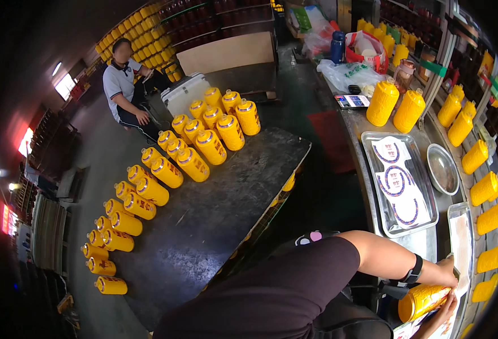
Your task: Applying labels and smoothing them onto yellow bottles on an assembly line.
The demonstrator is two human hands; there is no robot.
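Observation:
At the lower right a yellow embossed bottle [421,303] lies tilted over the bench, its base toward me. My left hand [445,273], with a black strap at the wrist, is bent down and closed at the bottle's neck end; its fingertips are partly hidden. From below, my right hand [444,312] wraps the bottle's side near the neck. Beside the hands is a narrow metal tray [468,213] holding a sheet of pale strips. A larger metal tray [377,195], farther along the bench, holds white sheets with curved blue-and-red printed labels.
A round metal bowl [442,169] and two yellow bottles [383,104] stand on the bench, near a phone [351,101]. More bottles [489,219] line the right side. On the left, a dark table [203,226] carries rows of labelled yellow bottles [153,191]. A person [119,85] sits beyond.

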